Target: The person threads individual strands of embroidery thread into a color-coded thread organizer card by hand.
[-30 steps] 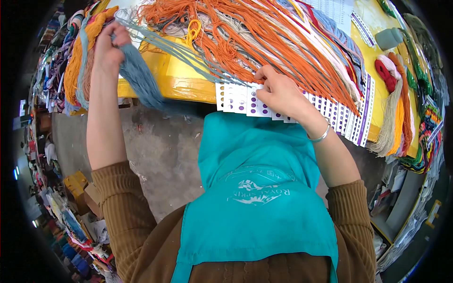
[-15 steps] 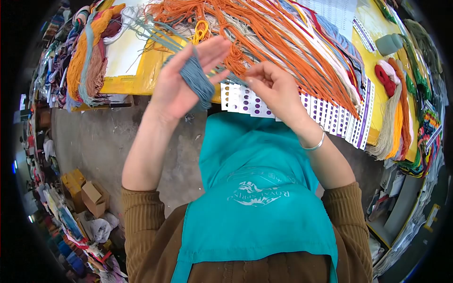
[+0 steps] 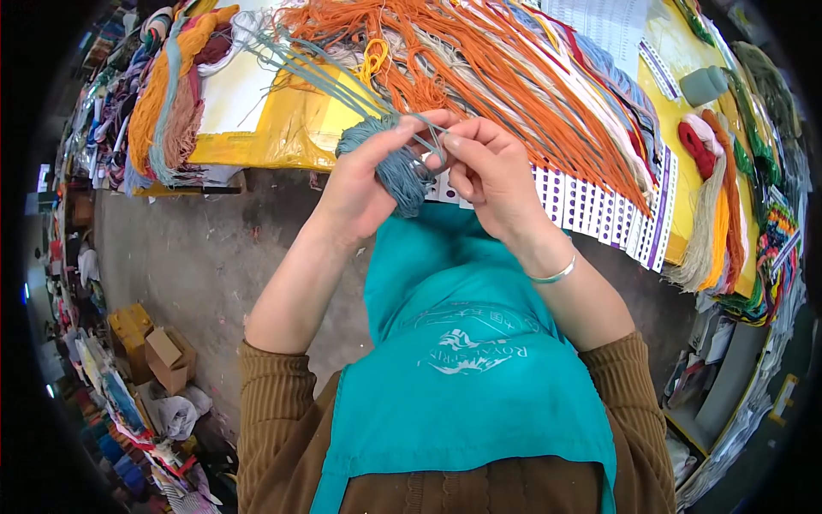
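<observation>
A bundle of blue-grey embroidery thread is wrapped around my left hand, whose fingers curl inward around it. My right hand meets the left fingertips and pinches strands of the same thread between thumb and forefinger. From the hands, several loose blue-grey strands stretch up and left across the table. Both hands are above the table's near edge, close to a spread of orange threads. The palm side of the bundle is partly hidden by my left fingers.
The yellow table carries white punched cards along its near edge. Yellow-orange skeins hang at the left. A grey-green cup-like object and a red skein lie right. Cardboard boxes stand on the floor.
My left hand has moved right and slightly down, and its spread fingers have curled in around the thread bundle. Both hands have come together, with the strands drawn between their fingertips.
</observation>
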Demonstrator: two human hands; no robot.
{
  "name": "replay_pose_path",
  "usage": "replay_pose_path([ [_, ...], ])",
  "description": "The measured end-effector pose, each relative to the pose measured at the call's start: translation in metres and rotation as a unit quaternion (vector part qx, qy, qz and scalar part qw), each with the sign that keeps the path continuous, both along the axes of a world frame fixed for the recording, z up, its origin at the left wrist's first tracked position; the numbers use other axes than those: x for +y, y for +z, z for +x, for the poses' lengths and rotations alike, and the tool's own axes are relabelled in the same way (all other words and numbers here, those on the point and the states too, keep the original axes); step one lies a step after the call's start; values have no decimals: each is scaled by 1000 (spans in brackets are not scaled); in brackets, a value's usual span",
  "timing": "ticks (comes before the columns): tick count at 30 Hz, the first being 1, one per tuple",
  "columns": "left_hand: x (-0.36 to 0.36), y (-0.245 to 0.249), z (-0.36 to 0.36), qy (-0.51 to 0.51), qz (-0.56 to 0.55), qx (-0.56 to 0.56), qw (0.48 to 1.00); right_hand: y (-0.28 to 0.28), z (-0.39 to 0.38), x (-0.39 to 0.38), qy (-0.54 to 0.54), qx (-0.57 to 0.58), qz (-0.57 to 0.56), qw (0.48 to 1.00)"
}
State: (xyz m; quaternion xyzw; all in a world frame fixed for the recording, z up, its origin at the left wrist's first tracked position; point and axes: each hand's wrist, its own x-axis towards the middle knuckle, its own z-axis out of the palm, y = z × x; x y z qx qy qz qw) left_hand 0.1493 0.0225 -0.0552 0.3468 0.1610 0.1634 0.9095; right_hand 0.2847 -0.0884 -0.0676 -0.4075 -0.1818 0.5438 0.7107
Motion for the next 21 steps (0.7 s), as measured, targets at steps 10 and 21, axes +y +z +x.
replay_pose_path([
  [10,-12,-1,7,85,56,55,993,1,-1,-3,-24,-92,-22,995],
  [21,-12,-7,8,95,94,65,989,1,-3,-3,-33,-151,-41,987],
])
